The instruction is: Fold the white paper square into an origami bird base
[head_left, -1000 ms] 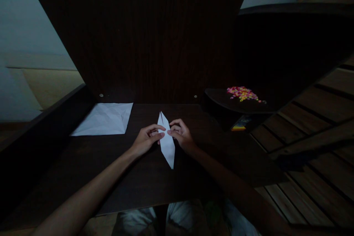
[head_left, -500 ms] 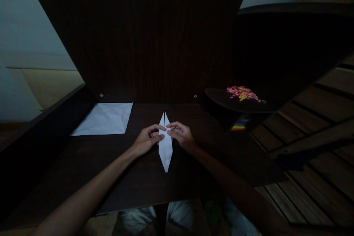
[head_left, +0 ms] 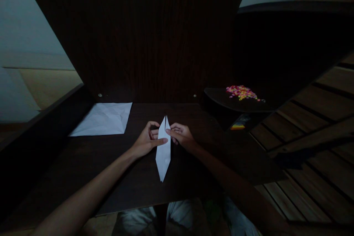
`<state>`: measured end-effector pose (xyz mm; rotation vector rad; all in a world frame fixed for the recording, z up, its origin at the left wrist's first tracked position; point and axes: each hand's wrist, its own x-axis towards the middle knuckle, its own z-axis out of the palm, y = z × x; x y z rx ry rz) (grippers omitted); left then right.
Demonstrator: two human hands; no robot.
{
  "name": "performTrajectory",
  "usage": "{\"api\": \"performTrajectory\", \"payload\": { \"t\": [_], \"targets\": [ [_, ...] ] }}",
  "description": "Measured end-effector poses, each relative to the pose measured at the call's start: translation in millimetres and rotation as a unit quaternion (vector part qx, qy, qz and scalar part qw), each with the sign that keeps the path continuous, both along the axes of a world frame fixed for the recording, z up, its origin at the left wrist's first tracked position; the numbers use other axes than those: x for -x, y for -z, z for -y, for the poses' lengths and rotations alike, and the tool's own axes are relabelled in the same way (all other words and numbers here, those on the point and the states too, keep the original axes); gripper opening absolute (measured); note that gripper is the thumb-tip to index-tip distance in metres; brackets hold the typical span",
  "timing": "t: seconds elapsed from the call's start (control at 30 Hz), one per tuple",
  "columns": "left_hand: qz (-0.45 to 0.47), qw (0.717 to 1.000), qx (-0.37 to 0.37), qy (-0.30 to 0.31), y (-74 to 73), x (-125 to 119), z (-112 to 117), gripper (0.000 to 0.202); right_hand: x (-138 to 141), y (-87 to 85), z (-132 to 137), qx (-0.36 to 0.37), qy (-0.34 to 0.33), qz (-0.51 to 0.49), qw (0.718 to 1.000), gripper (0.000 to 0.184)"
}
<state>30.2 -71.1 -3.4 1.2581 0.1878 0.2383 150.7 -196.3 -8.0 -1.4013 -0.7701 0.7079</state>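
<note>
A folded white paper (head_left: 163, 155), long and pointed at both ends with a slit in its far tip, is held over the dark desk between both hands. My left hand (head_left: 146, 141) grips its left edge, thumb lying across the front and fingers partly curled behind. On the other edge, my right hand (head_left: 182, 135) pinches the paper near the slit, its thumb on the front and the fingertips partly hidden behind.
Creased white sheets (head_left: 103, 120) lie at the desk's back left, beside a raised side board (head_left: 44, 118). Small colourful beads (head_left: 241, 93) are heaped on a curved shelf (head_left: 218, 97) at the right. A tall dark panel (head_left: 149, 37) closes off the back.
The folded paper has shifted slightly nearer to me and tilted a little. My left index finger has come off its front, and the left thumb now reaches farther across.
</note>
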Motion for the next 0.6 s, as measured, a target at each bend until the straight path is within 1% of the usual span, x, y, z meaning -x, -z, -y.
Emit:
{"api": "performTrajectory", "payload": {
  "t": [0.1, 0.2, 0.27, 0.47, 0.6],
  "targets": [
    [-0.037, 0.999, -0.001, 0.003, 0.4, 0, 1, 0.06, 1, 0.0, 1, -0.001, -0.009, -0.001, 1.0, 0.029],
    [-0.058, 0.998, -0.02, 0.021, -0.2, 0, 2, 0.042, 4, -0.1, 1, -0.017, -0.014, 0.0, 1.0, 0.03],
    [-0.056, 0.997, -0.037, 0.039, -2.2, 1, 3, 0.033, 5, -0.5, 1, -0.019, -0.019, 0.005, 1.0, 0.03],
    [-0.052, 0.993, -0.084, 0.063, -10.2, 6, 5, 0.029, 9, -3.6, 1, -0.006, -0.022, 0.005, 1.0, 0.029],
    [-0.059, 0.993, -0.081, 0.055, -7.9, 5, 5, 0.026, 11, -6.7, 2, -0.025, -0.016, 0.023, 0.999, 0.029]
  ]
}}
